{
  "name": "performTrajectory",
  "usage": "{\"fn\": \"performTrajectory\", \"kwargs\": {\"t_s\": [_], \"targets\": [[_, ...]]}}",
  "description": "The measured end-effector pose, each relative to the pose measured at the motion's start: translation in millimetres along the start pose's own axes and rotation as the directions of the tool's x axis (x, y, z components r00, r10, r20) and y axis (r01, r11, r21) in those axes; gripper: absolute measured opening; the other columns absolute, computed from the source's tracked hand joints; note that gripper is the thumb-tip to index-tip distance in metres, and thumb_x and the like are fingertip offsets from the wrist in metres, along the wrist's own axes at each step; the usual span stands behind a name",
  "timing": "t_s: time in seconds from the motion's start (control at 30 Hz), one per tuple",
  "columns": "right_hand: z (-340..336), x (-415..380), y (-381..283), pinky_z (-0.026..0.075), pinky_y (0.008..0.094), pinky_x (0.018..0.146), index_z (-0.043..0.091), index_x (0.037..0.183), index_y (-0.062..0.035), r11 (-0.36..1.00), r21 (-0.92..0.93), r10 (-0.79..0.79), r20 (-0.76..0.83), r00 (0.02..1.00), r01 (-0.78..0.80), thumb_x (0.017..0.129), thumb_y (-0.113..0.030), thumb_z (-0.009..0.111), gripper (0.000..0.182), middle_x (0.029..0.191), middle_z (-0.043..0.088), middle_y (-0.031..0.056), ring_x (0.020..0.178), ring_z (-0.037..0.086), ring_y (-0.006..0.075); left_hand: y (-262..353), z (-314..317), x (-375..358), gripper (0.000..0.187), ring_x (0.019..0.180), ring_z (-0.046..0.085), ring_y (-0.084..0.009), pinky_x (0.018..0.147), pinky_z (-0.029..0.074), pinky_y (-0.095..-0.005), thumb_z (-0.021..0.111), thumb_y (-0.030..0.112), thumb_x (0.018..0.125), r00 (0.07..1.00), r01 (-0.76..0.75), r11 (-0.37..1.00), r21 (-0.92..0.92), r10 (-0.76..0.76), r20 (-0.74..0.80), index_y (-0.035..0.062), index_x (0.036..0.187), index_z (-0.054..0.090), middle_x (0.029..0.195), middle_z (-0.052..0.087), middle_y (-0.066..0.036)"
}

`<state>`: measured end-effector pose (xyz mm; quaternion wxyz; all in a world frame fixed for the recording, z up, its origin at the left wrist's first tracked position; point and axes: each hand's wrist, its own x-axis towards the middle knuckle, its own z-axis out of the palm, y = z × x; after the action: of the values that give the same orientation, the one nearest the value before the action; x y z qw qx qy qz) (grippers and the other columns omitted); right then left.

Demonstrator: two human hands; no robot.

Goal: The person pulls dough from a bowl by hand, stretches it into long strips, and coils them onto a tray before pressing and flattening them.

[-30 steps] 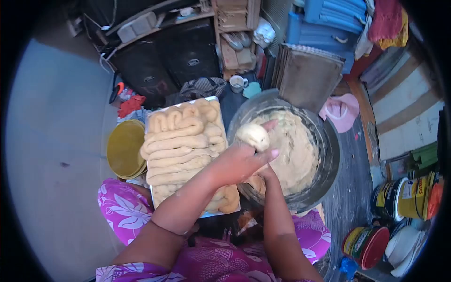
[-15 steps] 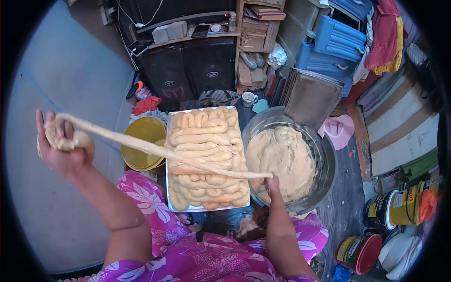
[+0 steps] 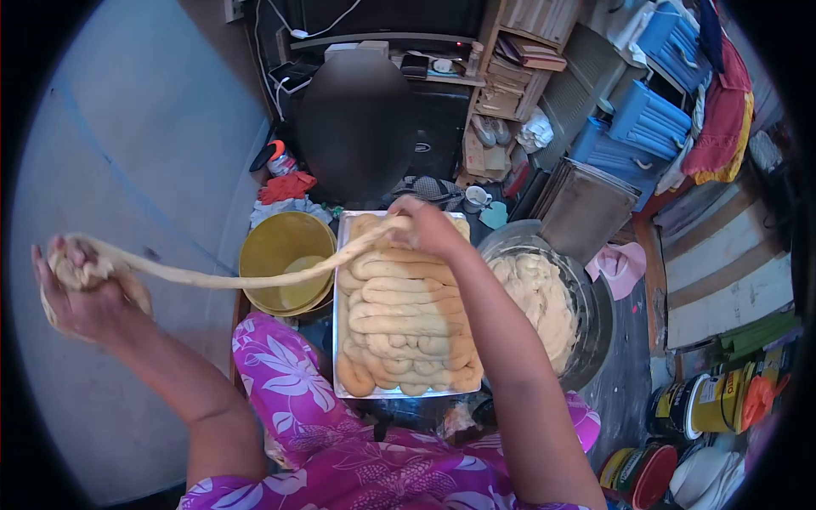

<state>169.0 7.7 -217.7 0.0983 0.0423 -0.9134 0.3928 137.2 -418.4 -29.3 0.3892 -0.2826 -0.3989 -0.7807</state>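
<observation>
A long rope of dough [image 3: 255, 279] sags between my two hands. One end is coiled around the fingers of my left hand [image 3: 89, 297], which is raised at the far left beside the pale wall. The other end sits in the closed fingers of my right hand [image 3: 416, 225], above the back of a metal tray [image 3: 340, 387]. Folded dough strips [image 3: 404, 310] are piled in that tray. To the right, a large grey basin [image 3: 595, 314] contains a big mass of soft dough [image 3: 540, 310], partly hidden by my right forearm.
Yellow buckets [image 3: 285, 255] stand left of the tray. Behind are a white mug [image 3: 476, 199], stacked metal sheets [image 3: 586, 208] and a shelf. A pink cap [image 3: 619, 268] and several paint pails [image 3: 718, 399] lie to the right.
My right hand has moved from above the basin to the back of the tray, bringing its end of the dough rope along. My left hand has shifted left and slightly lower. The view has shifted.
</observation>
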Motion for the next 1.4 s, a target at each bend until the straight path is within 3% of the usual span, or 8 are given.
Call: {"fn": "performTrajectory", "kwargs": {"t_s": [0.13,0.47,0.6,0.63,0.8,0.93,1.17,1.4], "targets": [[60.9,-8.1,39.3,0.043,0.0369,0.088,0.063,0.104,-0.0121,0.848,-0.519,-0.192,-0.121,0.974,0.103,0.078,-0.026,0.066,0.029,0.096,0.06,0.0094,0.1,0.054,0.0276,-31.9,10.2,37.8,0.029,0.07,0.051,-0.0163,0.069,0.046,-0.0272,0.044,0.01,0.091,0.997,-0.072,0.972,0.226,0.079,-0.023,-0.0039,0.117,0.046,0.099,0.054,-0.015],[56.7,12.8,25.3,0.041,0.0386,0.091,0.06,0.113,-0.0159,0.934,-0.338,-0.041,0.223,0.974,0.117,0.079,-0.025,0.064,0.036,0.117,0.052,0.0114,0.107,0.05,0.03,-83.1,140.7,58.6,0.029,0.061,0.055,-0.0143,0.053,0.046,-0.0221,0.05,0.011,0.09,0.97,-0.099,0.995,-0.034,0.104,0.219,-0.0027,0.115,0.047,0.087,0.059,-0.016],[25.5,37.4,-41.0,0.039,0.0387,0.096,0.04,0.132,-0.0052,0.948,0.301,-0.11,-0.003,0.994,0.106,0.076,-0.031,0.069,0.069,0.128,0.043,0.0229,0.121,0.042,0.0305,-113.8,223.5,37.0,0.032,0.052,0.057,-0.0136,0.044,0.048,-0.0219,0.056,0.013,0.087,0.819,0.525,0.621,-0.581,-0.184,0.543,0.0022,0.116,0.047,0.072,0.06,-0.008],[15.7,41.4,-60.7,0.039,0.0387,0.096,0.04,0.132,-0.0052,0.948,0.303,-0.104,-0.005,0.995,0.101,0.076,-0.031,0.069,0.069,0.128,0.043,0.0229,0.121,0.042,0.0305,-61.3,257.7,-6.0,0.03,0.047,0.053,-0.0096,0.04,0.043,-0.0185,0.054,0.011,0.087,0.905,0.2,0.925,-0.324,-0.048,0.424,0.0003,0.113,0.047,0.07,0.058,-0.007],[-11.2,65.0,-68.5,0.052,0.0325,0.075,0.045,0.119,-0.0021,0.752,0.604,0.02,0.383,0.924,-0.266,0.087,-0.021,0.059,0.039,0.105,0.054,0.0111,0.09,0.058,0.0217,-48.4,280.2,-32.3,0.03,0.046,0.053,-0.011,0.039,0.043,-0.0192,0.055,0.014,0.088,0.789,0.437,0.797,-0.416,-0.119,0.602,0.0006,0.113,0.047,0.071,0.059,-0.008],[-30.2,55.3,-58.6,0.052,0.0355,0.082,0.048,0.11,0.0005,0.368,0.93,0.0,0.026,1.0,-0.024,0.092,-0.016,0.05,0.025,0.099,0.058,0.0101,0.087,0.061,0.0206,-45.2,260.1,-56.6,0.036,0.045,0.054,-0.0131,0.038,0.044,-0.0194,0.056,0.016,0.087,0.796,0.308,0.846,-0.436,0.023,0.605,0.0019,0.119,0.044,0.072,0.06,-0.01],[-62.4,-7.7,27.6,0.052,0.0362,0.077,0.053,0.104,-0.0018,0.391,0.92,0.305,-0.148,0.941,0.018,0.092,-0.01,0.039,0.02,0.097,0.06,0.0118,0.085,0.061,0.0215,-81.6,180.0,-106.8,0.036,0.056,0.054,-0.008,0.043,0.045,-0.0181,0.056,0.017,0.088,0.479,0.746,0.661,0.08,-0.616,0.625,-0.0006,0.119,0.048,0.087,0.063,-0.01],[-37.6,-75.3,116.6,0.053,0.0295,0.061,0.051,0.102,-0.0029,0.38,0.903,0.543,-0.04,0.839,-0.203,0.091,-0.008,0.04,0.016,0.09,0.058,0.0076,0.07,0.057,0.0138,-212.2,111.1,-201.2,0.05,0.101,0.051,-0.0149,0.091,0.037,-0.026,0.053,0.03,0.092,0.124,0.537,0.46,0.707,-0.872,0.473,0.0131,0.137,0.038,0.119,0.053,-0.009]]}}
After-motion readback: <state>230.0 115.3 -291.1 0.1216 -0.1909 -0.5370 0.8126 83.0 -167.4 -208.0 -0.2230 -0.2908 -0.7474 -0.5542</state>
